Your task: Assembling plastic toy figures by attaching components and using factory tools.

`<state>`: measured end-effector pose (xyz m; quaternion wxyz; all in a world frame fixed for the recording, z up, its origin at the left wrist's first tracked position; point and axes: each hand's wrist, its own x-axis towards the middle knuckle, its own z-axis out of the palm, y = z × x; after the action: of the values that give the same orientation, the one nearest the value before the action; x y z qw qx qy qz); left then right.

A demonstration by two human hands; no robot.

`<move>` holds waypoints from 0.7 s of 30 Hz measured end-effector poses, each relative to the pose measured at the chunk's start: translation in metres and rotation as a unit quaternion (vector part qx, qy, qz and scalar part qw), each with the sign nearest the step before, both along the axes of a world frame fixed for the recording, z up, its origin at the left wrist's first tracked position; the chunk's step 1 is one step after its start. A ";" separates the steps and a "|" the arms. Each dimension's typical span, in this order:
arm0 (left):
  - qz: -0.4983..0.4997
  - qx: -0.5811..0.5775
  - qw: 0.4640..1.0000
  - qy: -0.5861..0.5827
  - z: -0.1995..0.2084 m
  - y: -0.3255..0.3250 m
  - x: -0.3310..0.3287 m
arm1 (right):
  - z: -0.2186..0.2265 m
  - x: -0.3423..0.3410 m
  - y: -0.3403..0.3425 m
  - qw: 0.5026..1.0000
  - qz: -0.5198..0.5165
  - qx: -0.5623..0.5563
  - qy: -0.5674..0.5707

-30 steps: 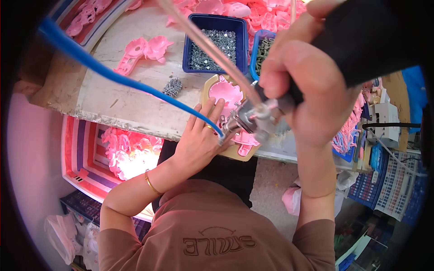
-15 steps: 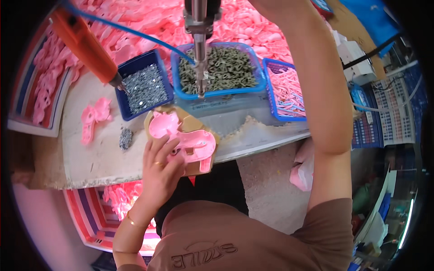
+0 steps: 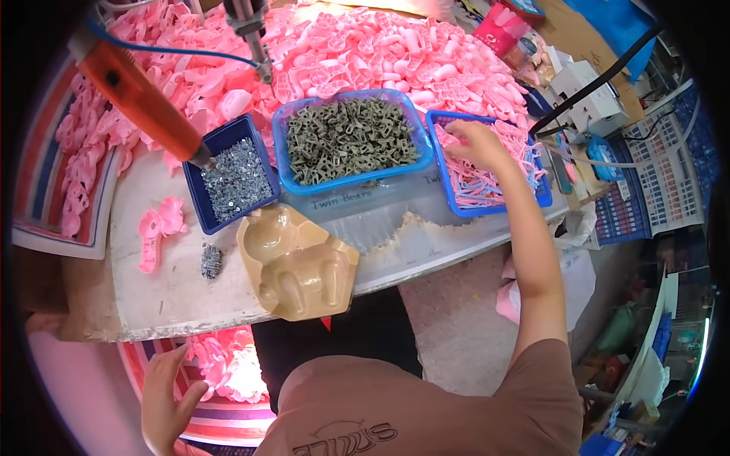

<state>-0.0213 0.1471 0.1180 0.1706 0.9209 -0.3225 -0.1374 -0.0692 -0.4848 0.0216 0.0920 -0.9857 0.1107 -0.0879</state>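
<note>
My left hand is open at the lower left, thumb and fingers apart, over a striped box of pink plastic parts below the table edge. My right hand reaches over a blue basket of thin pink and blue plastic strips. Its fingers are curled together among the strips, and what they hold is hidden. A tan moulded holding block lies bare at the table's front edge, its hollows empty. One pink animal-shaped plastic part lies to its left, beside a small clump of screws.
A dark blue tray of screws and a blue tub of grey-green small parts stand behind the block. An orange power screwdriver hangs at left, a metal driver above. Pink parts heap up behind.
The pink part has left the holding block. My left hand has moved down and left from it. My right hand has come down from overhead to the basket. The view has shifted.
</note>
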 end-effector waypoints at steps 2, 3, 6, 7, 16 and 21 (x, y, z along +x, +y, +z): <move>0.016 -0.013 0.999 0.048 -0.002 -0.014 0.005 | 0.014 -0.001 0.000 0.993 -0.058 0.097 0.027; -0.031 -0.015 0.997 0.068 -0.002 -0.031 0.008 | 0.023 -0.002 0.003 0.995 -0.063 0.057 0.047; -0.168 -0.069 0.976 0.120 -0.018 -0.082 0.018 | 0.028 -0.007 0.001 0.997 -0.016 0.065 0.049; -0.202 -0.084 0.968 0.125 -0.025 -0.098 0.019 | 0.035 -0.009 0.006 0.995 -0.034 0.078 0.057; -0.229 -0.285 0.927 0.082 -0.059 -0.215 0.016 | 0.079 -0.024 0.076 0.902 0.114 0.410 0.076; -0.225 -0.385 0.894 0.041 -0.078 -0.256 0.011 | 0.074 -0.013 0.137 0.801 0.240 0.514 0.191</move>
<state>-0.0107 -0.1087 0.0398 0.4891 0.6794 -0.5418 -0.0749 -0.0822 -0.3482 0.0955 0.5807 -0.7854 -0.0852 0.1966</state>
